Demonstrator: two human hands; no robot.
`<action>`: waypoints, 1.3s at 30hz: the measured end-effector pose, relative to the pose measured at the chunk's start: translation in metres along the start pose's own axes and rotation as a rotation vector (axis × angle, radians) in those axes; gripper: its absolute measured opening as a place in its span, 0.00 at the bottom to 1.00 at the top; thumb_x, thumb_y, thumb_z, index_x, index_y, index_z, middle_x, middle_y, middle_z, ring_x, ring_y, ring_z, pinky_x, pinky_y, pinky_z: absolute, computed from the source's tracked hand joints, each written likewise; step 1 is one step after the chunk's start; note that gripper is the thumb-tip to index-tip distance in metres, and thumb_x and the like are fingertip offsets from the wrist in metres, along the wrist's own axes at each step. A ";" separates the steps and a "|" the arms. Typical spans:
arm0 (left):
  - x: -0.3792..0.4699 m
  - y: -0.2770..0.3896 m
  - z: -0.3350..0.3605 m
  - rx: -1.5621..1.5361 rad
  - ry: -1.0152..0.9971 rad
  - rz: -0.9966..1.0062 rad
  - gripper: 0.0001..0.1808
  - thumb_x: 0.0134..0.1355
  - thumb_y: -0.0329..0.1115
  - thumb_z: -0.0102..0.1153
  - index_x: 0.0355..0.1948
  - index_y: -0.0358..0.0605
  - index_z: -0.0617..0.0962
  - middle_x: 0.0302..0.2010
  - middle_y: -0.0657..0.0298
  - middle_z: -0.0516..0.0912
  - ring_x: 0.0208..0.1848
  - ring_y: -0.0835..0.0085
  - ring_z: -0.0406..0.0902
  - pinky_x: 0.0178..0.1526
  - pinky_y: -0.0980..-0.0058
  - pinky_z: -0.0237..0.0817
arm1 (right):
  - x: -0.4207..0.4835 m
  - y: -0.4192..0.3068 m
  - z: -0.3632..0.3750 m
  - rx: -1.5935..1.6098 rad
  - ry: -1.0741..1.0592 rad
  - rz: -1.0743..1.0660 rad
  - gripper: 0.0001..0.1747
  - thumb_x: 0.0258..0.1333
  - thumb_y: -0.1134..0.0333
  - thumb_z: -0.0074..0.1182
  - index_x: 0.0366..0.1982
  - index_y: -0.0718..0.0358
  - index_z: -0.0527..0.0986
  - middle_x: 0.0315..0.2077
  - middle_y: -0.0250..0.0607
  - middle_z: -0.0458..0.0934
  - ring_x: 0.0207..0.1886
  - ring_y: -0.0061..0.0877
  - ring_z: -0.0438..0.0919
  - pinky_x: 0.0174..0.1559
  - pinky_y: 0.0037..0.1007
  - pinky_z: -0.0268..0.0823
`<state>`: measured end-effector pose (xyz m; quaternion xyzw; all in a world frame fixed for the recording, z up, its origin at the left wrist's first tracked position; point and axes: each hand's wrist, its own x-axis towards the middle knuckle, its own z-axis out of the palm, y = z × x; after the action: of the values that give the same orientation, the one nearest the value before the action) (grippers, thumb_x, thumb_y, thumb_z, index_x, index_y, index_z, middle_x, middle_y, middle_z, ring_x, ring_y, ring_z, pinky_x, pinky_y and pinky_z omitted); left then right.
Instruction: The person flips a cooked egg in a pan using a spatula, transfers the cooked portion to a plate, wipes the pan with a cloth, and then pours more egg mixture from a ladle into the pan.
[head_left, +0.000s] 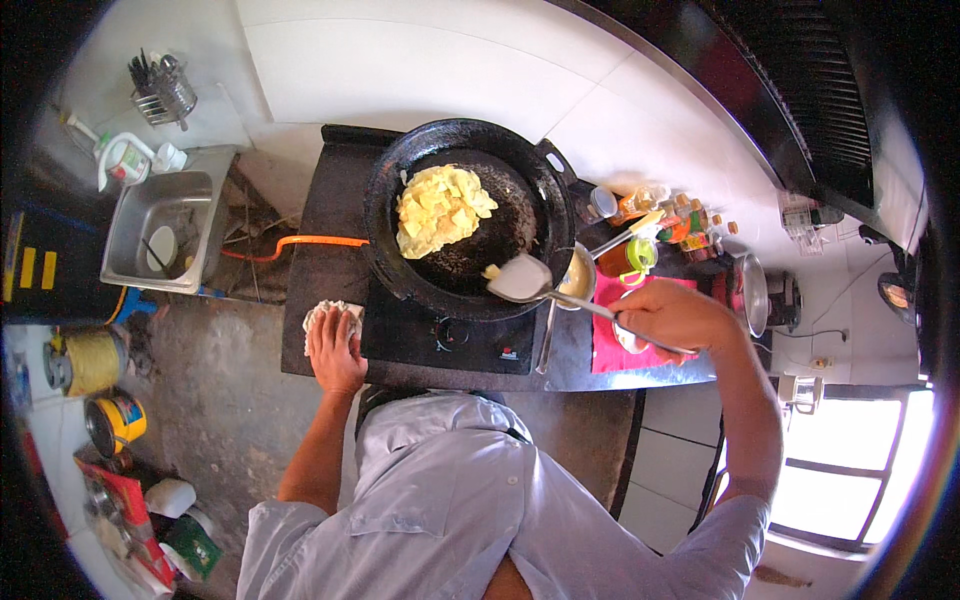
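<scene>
A large black wok (517, 202) sits on a black cooktop (405, 337). Cooked scrambled egg (442, 210) lies in a yellow heap in the wok's left half. My right hand (667, 319) grips the handle of a metal wok spatula (521, 279), whose blade is over the wok's near right rim. A small bit of egg (492, 271) shows at the blade's tip. At the counter's left front corner, my left hand (334, 349) rests on a crumpled pale cloth (316, 315); its fingers lie over the fabric.
Right of the wok stand a bowl of yellowish liquid (576, 279), a jar with a green lid (640, 255) and several bottles (686, 225). A red cloth (607, 349) lies beneath a white dish (630, 337). An orange hose (300, 241) runs left, near the steel sink (161, 225).
</scene>
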<state>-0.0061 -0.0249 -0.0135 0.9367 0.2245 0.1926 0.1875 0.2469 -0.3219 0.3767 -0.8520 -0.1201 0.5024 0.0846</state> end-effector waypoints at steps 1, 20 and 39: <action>0.000 0.000 0.001 0.003 0.002 0.004 0.26 0.60 0.34 0.56 0.62 0.49 0.76 0.67 0.55 0.72 0.72 0.50 0.61 0.73 0.50 0.49 | 0.008 0.007 0.011 -0.002 0.002 0.003 0.17 0.69 0.66 0.47 0.53 0.68 0.78 0.18 0.34 0.75 0.11 0.17 0.71 0.14 0.24 0.65; -0.002 0.000 0.003 0.015 -0.032 -0.032 0.27 0.59 0.35 0.59 0.62 0.50 0.75 0.68 0.57 0.71 0.73 0.51 0.60 0.73 0.50 0.49 | 0.023 0.004 0.080 0.283 0.057 -0.103 0.24 0.71 0.64 0.44 0.65 0.57 0.69 0.26 0.38 0.78 0.13 0.20 0.74 0.16 0.24 0.72; 0.001 0.003 0.002 -0.006 -0.014 -0.027 0.27 0.58 0.33 0.58 0.61 0.49 0.76 0.67 0.56 0.71 0.73 0.51 0.61 0.73 0.51 0.49 | 0.082 -0.032 0.177 0.424 0.277 -0.426 0.27 0.71 0.67 0.44 0.70 0.60 0.62 0.26 0.36 0.77 0.16 0.18 0.76 0.18 0.24 0.71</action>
<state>-0.0035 -0.0275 -0.0137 0.9342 0.2354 0.1844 0.1944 0.1264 -0.2636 0.2311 -0.8316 -0.1756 0.3664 0.3786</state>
